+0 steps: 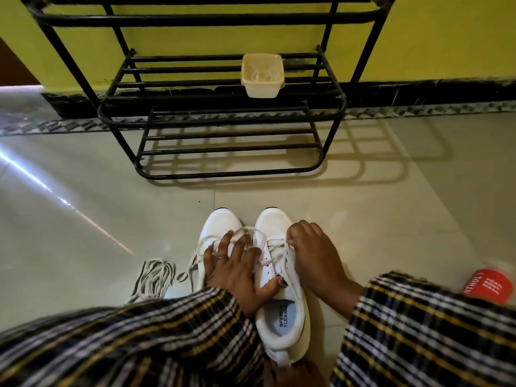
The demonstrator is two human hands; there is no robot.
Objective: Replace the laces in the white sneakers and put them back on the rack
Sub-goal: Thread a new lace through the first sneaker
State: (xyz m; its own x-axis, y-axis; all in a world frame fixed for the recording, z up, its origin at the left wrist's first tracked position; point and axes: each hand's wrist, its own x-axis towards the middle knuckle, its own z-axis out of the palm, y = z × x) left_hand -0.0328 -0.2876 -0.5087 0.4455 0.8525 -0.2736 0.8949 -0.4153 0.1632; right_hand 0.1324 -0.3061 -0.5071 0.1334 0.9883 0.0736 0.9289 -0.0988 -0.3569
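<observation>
Two white sneakers stand side by side on the floor, toes pointing at the rack. My left hand point(237, 272) lies spread over the left sneaker point(219, 223), fingers straight, its thumb pressing the tongue of the right sneaker point(282, 308). My right hand point(312, 255) pinches a white lace point(275, 254) at the right sneaker's upper eyelets. Loose lace loops lie across both shoes. A bundle of black-and-white laces point(155, 277) rests on the floor to the left. The black metal shoe rack point(223, 118) stands against the yellow wall ahead.
A cream plastic container point(262, 75) sits on the rack's middle shelf. A red bottle point(488, 283) lies on the floor at the right. Pale floor tiles stretch between the shoes and the rack. My plaid sleeves fill the bottom of the view.
</observation>
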